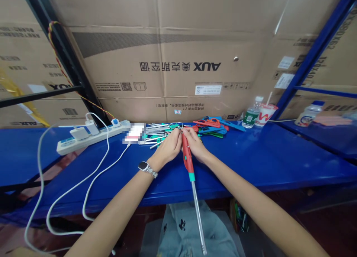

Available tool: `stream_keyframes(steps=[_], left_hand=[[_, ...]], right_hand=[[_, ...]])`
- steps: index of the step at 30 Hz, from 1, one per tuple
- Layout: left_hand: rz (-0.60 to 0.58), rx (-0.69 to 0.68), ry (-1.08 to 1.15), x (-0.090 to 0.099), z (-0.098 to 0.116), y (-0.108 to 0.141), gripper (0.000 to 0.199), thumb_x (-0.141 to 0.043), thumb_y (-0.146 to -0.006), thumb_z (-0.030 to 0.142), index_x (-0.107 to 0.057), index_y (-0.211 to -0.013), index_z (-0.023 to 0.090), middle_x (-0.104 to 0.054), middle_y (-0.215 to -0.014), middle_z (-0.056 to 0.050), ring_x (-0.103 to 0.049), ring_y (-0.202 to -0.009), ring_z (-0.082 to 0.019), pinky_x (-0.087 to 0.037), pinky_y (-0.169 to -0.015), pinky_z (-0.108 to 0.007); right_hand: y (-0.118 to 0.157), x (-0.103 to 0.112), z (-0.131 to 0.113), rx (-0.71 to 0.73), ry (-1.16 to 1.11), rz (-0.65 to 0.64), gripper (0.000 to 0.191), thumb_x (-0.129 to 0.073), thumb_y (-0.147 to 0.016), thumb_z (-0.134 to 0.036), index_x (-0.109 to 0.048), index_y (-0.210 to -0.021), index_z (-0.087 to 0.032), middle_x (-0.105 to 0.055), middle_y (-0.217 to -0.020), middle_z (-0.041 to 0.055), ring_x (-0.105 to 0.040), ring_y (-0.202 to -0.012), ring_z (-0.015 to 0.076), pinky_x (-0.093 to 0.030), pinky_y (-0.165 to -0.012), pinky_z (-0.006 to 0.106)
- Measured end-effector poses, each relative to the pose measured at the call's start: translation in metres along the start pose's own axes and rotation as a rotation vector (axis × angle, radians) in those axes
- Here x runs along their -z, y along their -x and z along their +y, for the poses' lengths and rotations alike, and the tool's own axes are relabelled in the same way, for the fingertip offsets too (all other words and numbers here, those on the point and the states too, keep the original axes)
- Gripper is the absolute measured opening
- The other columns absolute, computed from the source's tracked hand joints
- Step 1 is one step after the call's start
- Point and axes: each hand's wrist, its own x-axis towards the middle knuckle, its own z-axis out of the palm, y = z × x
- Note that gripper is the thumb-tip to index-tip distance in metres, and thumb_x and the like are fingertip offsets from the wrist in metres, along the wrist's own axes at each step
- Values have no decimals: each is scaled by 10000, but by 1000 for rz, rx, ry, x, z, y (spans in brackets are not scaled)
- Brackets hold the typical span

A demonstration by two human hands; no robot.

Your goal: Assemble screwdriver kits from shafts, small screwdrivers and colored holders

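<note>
My right hand (194,143) is closed around the end of a long-necked lighter (187,158). The lighter has a red handle, a green collar and a long metal tube that points down toward my lap. Pressed close beside it, my left hand (170,143) has its fingers pinched together at the handle's end; what lies between them is hidden. Just behind the hands is a pile of metal tubes with green ends (156,130). To its right lie several red handle pieces (208,122) and blue handle pieces (213,129).
A white power strip (92,137) with plugs and trailing white cables lies on the left of the blue table (245,164). Near it is a blurred-out phone-like object (135,132). A water bottle (251,116) and a paper cup (263,116) stand at the back right, before cardboard (178,49).
</note>
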Motion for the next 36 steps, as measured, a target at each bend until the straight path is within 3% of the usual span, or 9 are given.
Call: stream_keyframes(steps=[3, 9, 14, 19, 27, 33, 36], left_hand=[[20, 27, 57, -2, -2, -3, 225, -383, -1005, 281, -359, -784, 242, -484, -696, 8, -491, -637, -184, -393, -642, -323], [60, 253, 238, -6, -1, -8, 312, -431, -972, 295, -383, -671, 230, -467, -599, 24, -468, -572, -160, -352, -582, -291], [55, 151, 111, -2, 4, -4, 297, -363, -1043, 365, -405, -779, 235, -505, -691, 1, -515, -652, -191, -387, -649, -327], [35, -12, 9, -3, 1, -1, 205, -329, -1033, 292, -373, -840, 239, -495, -798, -25, -522, -736, -208, -413, -712, -350], [41, 177, 71, -4, -2, -5, 315, -351, -1033, 307, -370, -727, 230, -476, -644, 10, -474, -604, -172, -365, -615, -311], [26, -42, -10, -3, -3, -1, 196, -322, -1053, 278, -385, -873, 232, -500, -810, -20, -518, -717, -189, -419, -705, -331], [36, -20, -39, -6, -6, -4, 226, -332, -1042, 267, -349, -819, 240, -462, -746, -1, -485, -659, -184, -381, -658, -324]], right_hand=[[0, 0, -2, 21, 2, -19, 375, -540, -926, -629, -472, -1028, -275, -565, -535, -103, -556, -382, 121, -440, -379, 214], [1, 0, -8, 10, 49, 8, 358, -553, -926, -601, -457, -1039, -274, -550, -488, -107, -555, -377, 140, -412, -348, 204], [0, 0, -6, -19, 13, 39, 403, -586, -897, -639, -481, -1027, -273, -564, -506, -102, -554, -378, 129, -419, -356, 205], [1, -1, -6, -37, -21, 54, 350, -579, -920, -593, -497, -992, -261, -565, -524, -100, -551, -380, 114, -440, -370, 201], [1, -1, -7, -20, 28, 18, 354, -564, -935, -595, -482, -1042, -267, -563, -483, -97, -551, -367, 132, -418, -348, 198], [-2, 0, -1, -25, -9, 31, 340, -555, -939, -601, -493, -1000, -272, -560, -507, -98, -552, -376, 121, -443, -385, 211], [-2, 0, -1, -24, 2, 13, 352, -550, -934, -616, -483, -1008, -279, -544, -495, -104, -547, -376, 127, -442, -396, 219]])
